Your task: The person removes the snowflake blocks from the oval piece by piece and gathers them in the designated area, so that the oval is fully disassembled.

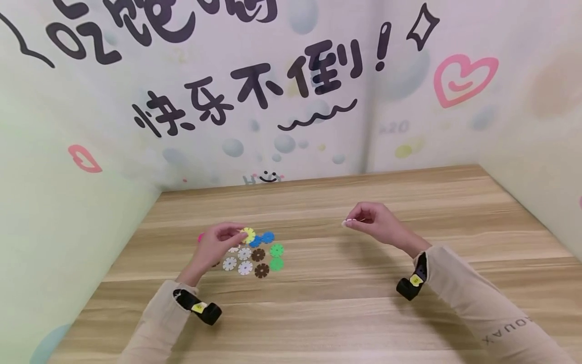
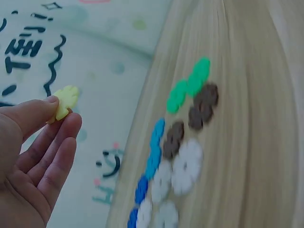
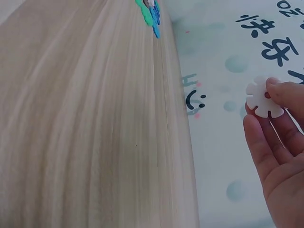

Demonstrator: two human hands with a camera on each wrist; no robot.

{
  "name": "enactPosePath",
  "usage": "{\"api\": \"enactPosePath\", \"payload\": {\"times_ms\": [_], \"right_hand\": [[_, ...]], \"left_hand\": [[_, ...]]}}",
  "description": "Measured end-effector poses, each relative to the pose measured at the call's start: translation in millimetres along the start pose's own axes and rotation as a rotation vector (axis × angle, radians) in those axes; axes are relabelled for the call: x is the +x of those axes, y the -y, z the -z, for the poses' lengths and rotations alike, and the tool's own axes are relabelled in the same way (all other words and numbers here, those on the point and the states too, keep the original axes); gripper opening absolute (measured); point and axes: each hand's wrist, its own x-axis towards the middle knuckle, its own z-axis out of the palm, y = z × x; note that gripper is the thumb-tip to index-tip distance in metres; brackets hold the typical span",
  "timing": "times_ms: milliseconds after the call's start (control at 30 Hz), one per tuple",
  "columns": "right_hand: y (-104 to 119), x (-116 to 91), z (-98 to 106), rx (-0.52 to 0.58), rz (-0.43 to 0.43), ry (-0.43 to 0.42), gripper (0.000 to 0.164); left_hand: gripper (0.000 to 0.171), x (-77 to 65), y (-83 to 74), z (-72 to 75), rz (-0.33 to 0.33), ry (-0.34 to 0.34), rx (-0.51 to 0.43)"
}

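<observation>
Between thumb and fingertips my left hand (image 1: 217,246) pinches a yellow notched snowflake disc (image 1: 248,235), held above a group of similar discs. In the left wrist view, that yellow disc (image 2: 66,100) is seen at a slant. Farther right, my right hand (image 1: 381,223) is raised over the table and pinches a white snowflake disc (image 3: 258,98), whose notched rim shows well in the right wrist view. Below and beside the left hand lie white discs (image 1: 245,268), brown discs (image 1: 261,270), green discs (image 1: 276,264) and blue discs (image 1: 268,236). The left hand partly hides the group.
A pink piece (image 1: 200,237) peeks out behind the left hand. The wood-grain table (image 1: 318,313) meets a printed wall (image 1: 254,151) at the back, with pale walls on both sides. Each wrist carries a black strapped camera, such as the right one (image 1: 411,285).
</observation>
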Motion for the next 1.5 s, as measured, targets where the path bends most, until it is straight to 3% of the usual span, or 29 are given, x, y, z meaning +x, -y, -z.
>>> {"api": "enactPosePath", "payload": {"times_ms": [267, 700, 833, 1067, 1500], "right_hand": [[2, -2, -1, 0.017, 0.044, 0.019, 0.006], [3, -4, -2, 0.035, 0.054, 0.047, 0.006], [4, -5, -2, 0.041, 0.054, 0.052, 0.007], [4, -6, -2, 0.042, 0.048, 0.054, 0.007], [6, -5, -3, 0.044, 0.058, 0.06, 0.006]], "left_hand": [[0.027, -24.9, 26.6, 27.9, 0.012, -0.001, 0.154], [0.022, -40.3, 51.2, 41.7, 0.121, 0.061, 0.256], [0.02, -42.6, 54.0, 43.1, 0.154, 0.059, 0.302], [0.019, -45.3, 50.3, 39.7, 0.152, 0.098, 0.384], [0.014, -43.0, 48.3, 37.6, 0.146, 0.082, 0.417]]}}
